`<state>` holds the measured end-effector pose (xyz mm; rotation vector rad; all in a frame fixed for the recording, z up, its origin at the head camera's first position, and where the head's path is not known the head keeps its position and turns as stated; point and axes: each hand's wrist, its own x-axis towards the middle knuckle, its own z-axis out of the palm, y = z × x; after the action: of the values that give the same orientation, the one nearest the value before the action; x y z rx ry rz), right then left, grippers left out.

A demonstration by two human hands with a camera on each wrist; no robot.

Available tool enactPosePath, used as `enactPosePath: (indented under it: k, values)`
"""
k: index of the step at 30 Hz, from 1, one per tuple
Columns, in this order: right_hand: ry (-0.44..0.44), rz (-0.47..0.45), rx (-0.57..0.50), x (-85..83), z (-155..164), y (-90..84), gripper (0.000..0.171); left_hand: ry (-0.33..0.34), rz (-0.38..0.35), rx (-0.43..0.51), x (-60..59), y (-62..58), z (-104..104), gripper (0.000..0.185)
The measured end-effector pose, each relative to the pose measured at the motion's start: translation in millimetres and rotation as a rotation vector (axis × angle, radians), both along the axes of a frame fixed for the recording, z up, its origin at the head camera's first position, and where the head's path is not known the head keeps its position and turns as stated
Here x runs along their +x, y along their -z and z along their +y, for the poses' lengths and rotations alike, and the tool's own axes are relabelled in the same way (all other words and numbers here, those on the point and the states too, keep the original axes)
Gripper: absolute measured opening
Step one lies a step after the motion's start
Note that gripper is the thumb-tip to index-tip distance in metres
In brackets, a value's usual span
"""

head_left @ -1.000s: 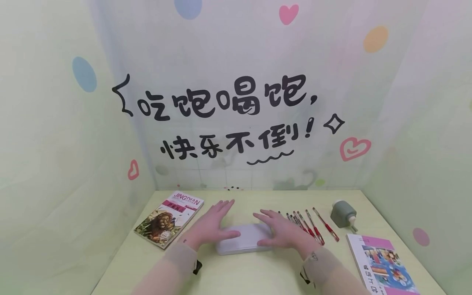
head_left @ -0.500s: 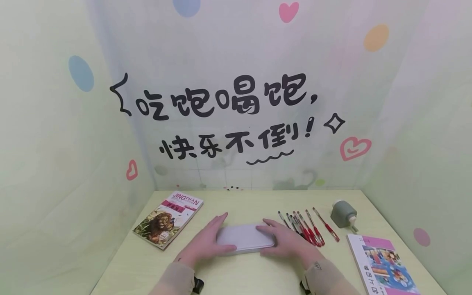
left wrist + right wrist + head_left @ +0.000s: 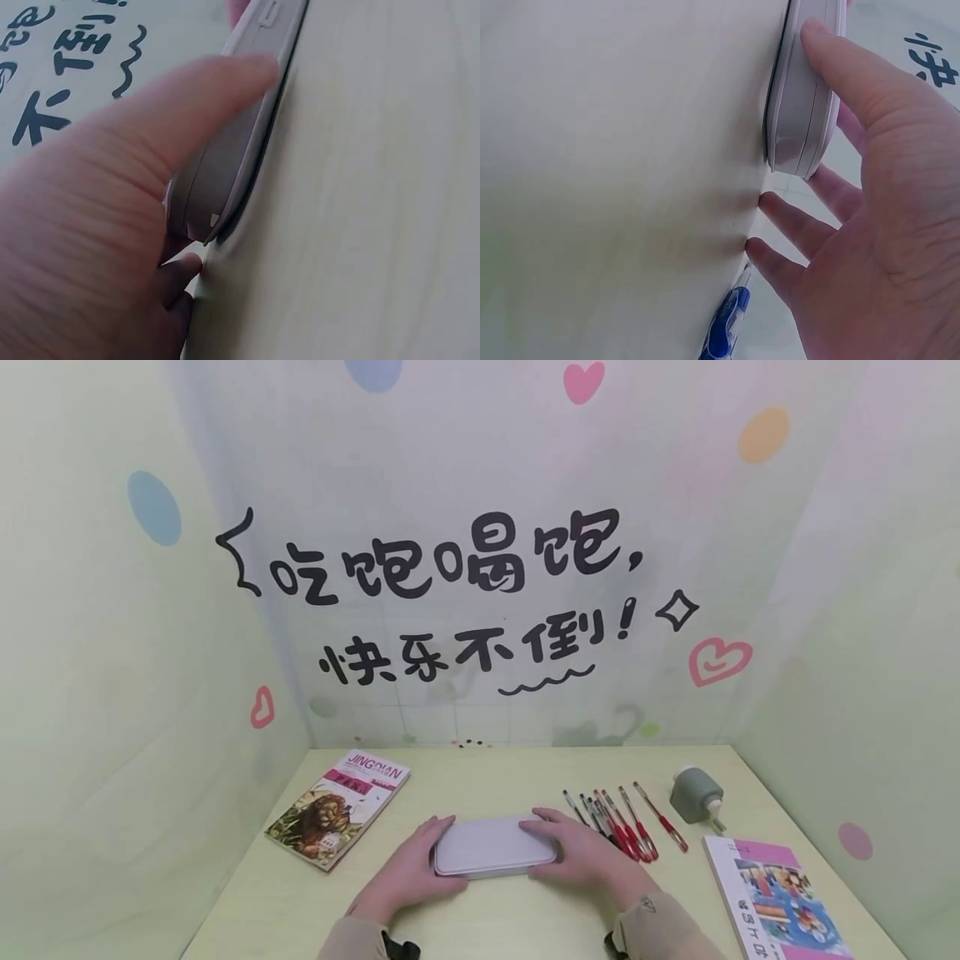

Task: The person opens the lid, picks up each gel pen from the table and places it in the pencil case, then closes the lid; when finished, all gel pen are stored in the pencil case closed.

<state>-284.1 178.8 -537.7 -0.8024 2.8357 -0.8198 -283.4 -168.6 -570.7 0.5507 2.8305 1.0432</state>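
A pale lilac pencil case (image 3: 495, 846) with rounded corners lies lengthwise across the middle of the table, lid down. My left hand (image 3: 412, 870) grips its left end, fingers behind and thumb along the front side. At the other end my right hand (image 3: 583, 858) holds it the same way. The left wrist view shows the left thumb pressed on the case's side wall (image 3: 217, 169), near a small clasp. In the right wrist view, the thumb and index finger hold the case (image 3: 799, 112), while the lower fingers spread with their tips at the tabletop.
Several pens (image 3: 645, 843) with red or black grips lie just right of my right hand. A blue pen (image 3: 726, 326) shows low in the right wrist view. Beyond them are a grey bottle (image 3: 696, 793) and a pink-edged book (image 3: 783, 902). Another book (image 3: 337, 810) lies back left.
Both hands have come down from over the case, fingers spread, to its two ends and now grip it. The case stays in about the same place.
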Motion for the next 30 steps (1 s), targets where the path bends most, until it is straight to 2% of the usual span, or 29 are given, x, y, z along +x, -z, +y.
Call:
enactPosePath:
  k: [10, 16, 30]
  values:
    - [-0.002, -0.012, -0.015, 0.1, -2.3, 1.7, 0.081, -0.034, -0.003, 0.022, 5.5, 2.8, -6.9, 0.111]
    - [-0.005, -0.021, -0.029, -1.3, -1.0, 0.4, 0.081, -0.031, 0.021, 0.016, 2.8, 5.4, -6.7, 0.108]
    - [-0.004, -0.066, -0.006, -5.8, 0.0, -8.4, 0.078, -0.038, 0.011, 0.02, -1.2, 8.5, -4.1, 0.11]
